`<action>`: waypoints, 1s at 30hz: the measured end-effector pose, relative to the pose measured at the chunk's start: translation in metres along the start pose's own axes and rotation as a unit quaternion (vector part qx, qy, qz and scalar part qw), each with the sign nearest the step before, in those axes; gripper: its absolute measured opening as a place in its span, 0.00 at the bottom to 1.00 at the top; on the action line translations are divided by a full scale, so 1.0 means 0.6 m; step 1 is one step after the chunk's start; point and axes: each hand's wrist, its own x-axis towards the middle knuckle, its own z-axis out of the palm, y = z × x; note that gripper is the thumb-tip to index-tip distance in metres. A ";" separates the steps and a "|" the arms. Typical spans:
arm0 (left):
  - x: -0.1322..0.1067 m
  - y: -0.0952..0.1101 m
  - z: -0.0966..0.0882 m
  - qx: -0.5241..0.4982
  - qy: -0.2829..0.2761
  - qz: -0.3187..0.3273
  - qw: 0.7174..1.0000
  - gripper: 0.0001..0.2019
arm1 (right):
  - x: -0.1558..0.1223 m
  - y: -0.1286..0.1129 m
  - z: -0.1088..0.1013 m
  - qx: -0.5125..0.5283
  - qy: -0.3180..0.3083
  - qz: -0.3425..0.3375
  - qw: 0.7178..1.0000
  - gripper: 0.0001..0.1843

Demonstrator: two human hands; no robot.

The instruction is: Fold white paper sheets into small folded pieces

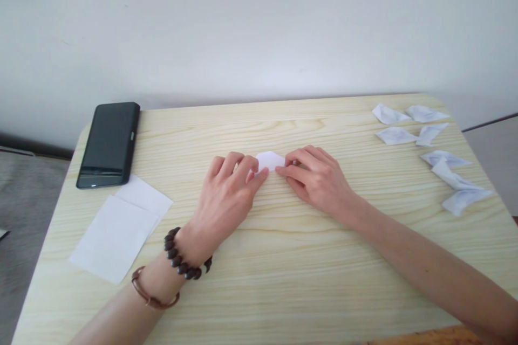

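Observation:
A small folded piece of white paper [270, 161] lies near the middle of the table, between my hands. My left hand [231, 188] pinches its left end, with the thumb along the near edge and the fingers curled over. At the right end, my right hand [318, 179] grips the paper between thumb and fingertips. Both ends of the paper are partly hidden under the fingers. Dark beads and a brown cord circle my left wrist.
Several folded white paper boats [429, 114] sit along the right side of the wood-grain table [283, 280]. Flat white paper sheets [115, 237] overlap at the left, next to a black device with a glossy screen [107, 145]. A white wall [259, 27] rises behind the table.

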 end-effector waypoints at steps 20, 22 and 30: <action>-0.010 -0.057 -0.035 -0.069 -0.126 -0.047 0.989 0.14 | -0.001 0.011 0.005 0.055 0.018 0.018 0.998 0.11; -0.011 -0.062 -0.038 -0.065 -0.131 -0.054 0.988 0.14 | -0.002 0.014 0.005 0.060 0.021 0.020 0.998 0.12; -0.004 -0.045 -0.021 -0.069 -0.082 -0.121 0.987 0.12 | 0.002 0.015 0.006 0.084 0.011 0.021 0.996 0.09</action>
